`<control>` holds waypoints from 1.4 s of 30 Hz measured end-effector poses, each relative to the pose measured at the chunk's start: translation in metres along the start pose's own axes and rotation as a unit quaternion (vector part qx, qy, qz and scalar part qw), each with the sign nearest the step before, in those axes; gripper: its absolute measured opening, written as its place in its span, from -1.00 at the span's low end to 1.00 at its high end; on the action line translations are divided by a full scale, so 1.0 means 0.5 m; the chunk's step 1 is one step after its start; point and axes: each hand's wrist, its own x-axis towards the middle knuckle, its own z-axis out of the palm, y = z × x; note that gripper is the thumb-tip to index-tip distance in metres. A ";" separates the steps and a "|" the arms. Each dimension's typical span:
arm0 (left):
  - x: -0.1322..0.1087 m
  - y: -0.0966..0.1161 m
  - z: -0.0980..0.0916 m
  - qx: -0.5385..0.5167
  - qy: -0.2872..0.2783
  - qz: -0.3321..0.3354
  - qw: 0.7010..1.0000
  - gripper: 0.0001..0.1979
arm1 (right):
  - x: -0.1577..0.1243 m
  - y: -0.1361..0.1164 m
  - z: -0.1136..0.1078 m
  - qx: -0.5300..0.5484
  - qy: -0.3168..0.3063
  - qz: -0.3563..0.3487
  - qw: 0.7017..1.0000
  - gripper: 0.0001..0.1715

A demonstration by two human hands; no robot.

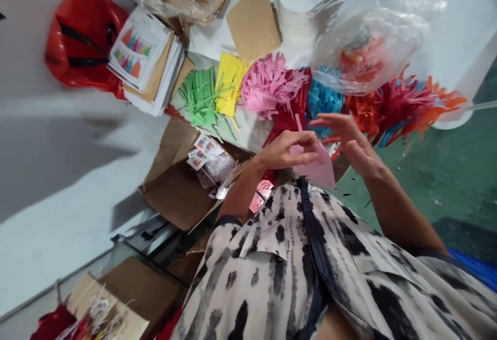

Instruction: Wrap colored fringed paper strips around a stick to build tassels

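Note:
My left hand point(287, 149) pinches a pale pink paper piece point(316, 166) with its fingertips. My right hand point(345, 143) is just right of it, fingers spread and curved, with nothing visibly held. Directly beyond both hands lies a row of fringed paper bundles: green point(200, 97), yellow point(229, 84), pink point(267, 86), red point(289, 125), blue point(324, 99) and orange-red point(404, 104). The red bundle nearly touches my left fingers, and the blue one sits just past my right fingertips.
A clear plastic bag point(368, 45) holding orange paper lies on the fringes. Beyond are a kraft paper sheet point(254, 21), a printed paper stack point(142, 53) and a red bag point(83, 37). Left of my arm, an open cardboard box point(174, 190) holds small printed cards point(204, 151). Green floor point(446, 174) shows right.

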 end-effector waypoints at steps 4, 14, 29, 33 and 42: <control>-0.020 -0.004 0.010 -0.097 0.000 -0.152 0.984 -0.43 | -0.028 0.046 -0.013 0.047 -0.122 0.115 0.985 -0.30; -0.032 -0.188 -0.021 0.256 0.072 -0.180 0.947 -0.53 | -0.050 0.239 -0.054 -0.056 -0.049 0.325 0.943 -0.40; -0.125 -0.413 0.177 0.419 -0.028 -0.038 0.907 -0.49 | -0.101 0.263 0.019 -0.530 0.030 0.100 0.841 -0.46; -0.141 -0.396 0.168 0.405 -0.026 -0.059 0.912 -0.41 | -0.172 0.276 0.091 -0.515 -0.086 0.029 0.852 -0.44; -0.156 -0.384 0.185 0.443 -0.009 -0.066 0.894 -0.46 | -0.184 0.349 0.083 -0.537 -0.092 0.039 0.837 -0.56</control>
